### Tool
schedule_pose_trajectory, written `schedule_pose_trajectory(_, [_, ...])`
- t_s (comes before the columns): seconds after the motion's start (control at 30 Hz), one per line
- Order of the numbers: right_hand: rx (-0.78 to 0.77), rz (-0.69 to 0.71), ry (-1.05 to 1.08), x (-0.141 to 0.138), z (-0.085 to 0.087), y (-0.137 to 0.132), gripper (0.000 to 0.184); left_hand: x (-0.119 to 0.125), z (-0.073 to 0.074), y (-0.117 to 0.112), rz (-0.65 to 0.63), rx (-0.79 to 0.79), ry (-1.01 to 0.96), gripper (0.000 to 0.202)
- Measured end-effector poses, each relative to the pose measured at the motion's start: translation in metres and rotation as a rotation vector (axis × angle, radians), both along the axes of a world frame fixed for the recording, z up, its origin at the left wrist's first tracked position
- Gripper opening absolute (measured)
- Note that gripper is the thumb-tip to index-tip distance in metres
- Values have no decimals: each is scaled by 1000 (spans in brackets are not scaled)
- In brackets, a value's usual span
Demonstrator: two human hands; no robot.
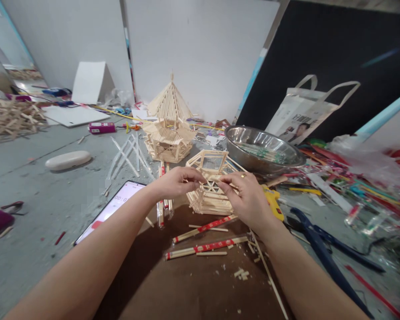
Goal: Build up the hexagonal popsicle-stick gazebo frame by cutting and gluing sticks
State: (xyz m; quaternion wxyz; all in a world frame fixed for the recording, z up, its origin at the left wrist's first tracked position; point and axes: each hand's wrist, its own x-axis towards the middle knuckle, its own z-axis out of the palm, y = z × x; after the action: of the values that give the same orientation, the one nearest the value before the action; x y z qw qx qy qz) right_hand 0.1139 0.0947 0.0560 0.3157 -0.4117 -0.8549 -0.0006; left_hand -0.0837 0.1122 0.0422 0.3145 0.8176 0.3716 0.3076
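Note:
A low many-sided frame of pale wooden sticks (213,207) stands on the brown surface in front of me, with a raised railing at its far side. My left hand (183,181) reaches over its left part, fingers bent and thumb drawn close. From the right, my right hand (248,195) comes over the frame with thumb and forefinger pinched. Between the fingertips, whatever they hold is too small to make out. Just nearer to me lie bundles of chopsticks in red wrappers (210,247). One long thin stick (269,276) slants below my right wrist.
Behind the frame stands a stick pavilion with a pointed roof (169,133). A steel bowl (280,166) holds green-and-white packets. To the right are a yellow glue gun (274,202) and dark blue-handled cutters (315,249). A phone (115,203) lies left, beyond my forearm.

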Motion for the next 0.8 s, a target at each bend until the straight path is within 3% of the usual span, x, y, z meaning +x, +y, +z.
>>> schedule_pose_trajectory(0.2, [52, 60, 3, 5, 13, -6, 14, -2, 1, 0, -1, 28, -27, 25])
schedule_pose_trajectory(0.33, [-26, 177, -137, 8, 21, -18, 18, -4, 1, 2, 174, 91, -87, 25])
schedule_pose_trajectory(0.47, [-144, 227, -342, 11, 2, -41, 20, -9, 0, 7, 451, 94, -52, 23])
schedule_pose_trajectory(0.53, [-203, 234, -408, 13, -15, -52, 20, -12, 1, 7, 502, 47, 11, 23])
schedule_pose_trajectory(0.67, [-290, 160, -434, 22, -46, -64, 18, -14, 5, 4, 311, -70, 253, 24])
schedule_pose_trajectory(0.8, [-305, 123, -387, 31, -54, -69, 19, -12, 3, -1, 78, -190, 434, 23])
